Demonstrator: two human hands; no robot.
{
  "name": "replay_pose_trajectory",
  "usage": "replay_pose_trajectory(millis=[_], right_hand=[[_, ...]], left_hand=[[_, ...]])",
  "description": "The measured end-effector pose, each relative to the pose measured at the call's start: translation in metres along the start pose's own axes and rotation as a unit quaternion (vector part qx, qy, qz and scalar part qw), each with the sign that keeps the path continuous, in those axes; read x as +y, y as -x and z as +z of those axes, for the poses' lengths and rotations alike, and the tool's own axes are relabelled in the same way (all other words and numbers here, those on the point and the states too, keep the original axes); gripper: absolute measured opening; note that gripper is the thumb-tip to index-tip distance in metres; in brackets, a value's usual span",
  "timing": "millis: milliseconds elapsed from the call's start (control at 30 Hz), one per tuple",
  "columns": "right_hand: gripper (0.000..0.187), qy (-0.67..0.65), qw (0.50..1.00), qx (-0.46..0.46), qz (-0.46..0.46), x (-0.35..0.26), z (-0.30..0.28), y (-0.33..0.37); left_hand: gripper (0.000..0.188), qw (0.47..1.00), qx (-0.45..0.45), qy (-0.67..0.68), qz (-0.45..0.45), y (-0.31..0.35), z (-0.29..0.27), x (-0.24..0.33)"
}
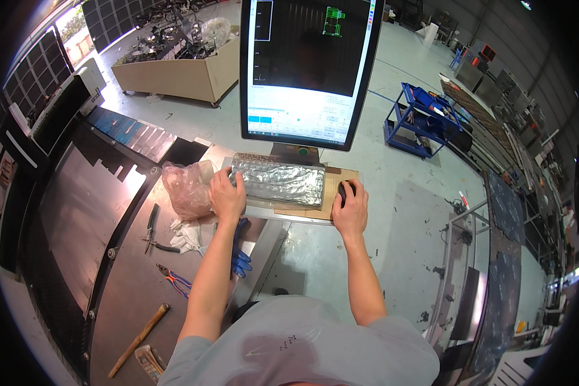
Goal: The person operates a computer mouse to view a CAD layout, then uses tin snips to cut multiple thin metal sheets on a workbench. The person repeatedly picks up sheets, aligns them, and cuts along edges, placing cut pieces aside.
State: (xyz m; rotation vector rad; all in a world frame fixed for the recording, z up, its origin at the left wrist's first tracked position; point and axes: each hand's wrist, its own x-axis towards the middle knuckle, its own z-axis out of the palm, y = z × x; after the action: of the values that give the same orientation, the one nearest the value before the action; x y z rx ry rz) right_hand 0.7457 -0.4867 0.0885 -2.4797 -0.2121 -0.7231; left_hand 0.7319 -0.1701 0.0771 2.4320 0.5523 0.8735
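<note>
My right hand (350, 213) is wrapped over a black computer mouse (347, 193), which rests on a piece of brown cardboard (333, 183). My left hand (227, 198) lies at the left end of a keyboard (280, 183) under a wrinkled clear plastic cover, its fingers apart and holding nothing. Behind the keyboard stands an upright monitor (302, 71), lit, with a green line drawing on a dark field above a pale control panel. A crumpled pinkish plastic bag (188, 190) touches the area just left of my left hand.
On the metal table (125, 276) at left lie a white glove (186, 236), a blue glove (240, 257), pliers (174, 280), a dark hand tool (152, 228) and a wooden-handled tool (138, 341). A blue cart (424, 122) and a scrap-filled bin (174, 80) stand beyond.
</note>
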Motion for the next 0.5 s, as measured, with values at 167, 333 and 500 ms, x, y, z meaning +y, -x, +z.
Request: replay_pose_trajectory(millis=[167,333,500], right_hand=[[0.037,0.003,1.0,0.006,-0.014,0.0017,0.0001,0.0002],[0.037,0.004,1.0,0.001,-0.006,0.0017,-0.0015,-0.0005],[0.037,-0.006,1.0,-0.011,-0.006,0.0011,-0.0042,-0.0005]], left_hand=[[0.037,1.0,0.008,0.004,0.005,0.0003,0.0003,0.0003],[0.037,1.0,0.0,0.0,0.003,0.0007,0.0014,0.0007],[0.037,1.0,-0.004,-0.003,-0.001,0.0012,0.0016,0.0015]])
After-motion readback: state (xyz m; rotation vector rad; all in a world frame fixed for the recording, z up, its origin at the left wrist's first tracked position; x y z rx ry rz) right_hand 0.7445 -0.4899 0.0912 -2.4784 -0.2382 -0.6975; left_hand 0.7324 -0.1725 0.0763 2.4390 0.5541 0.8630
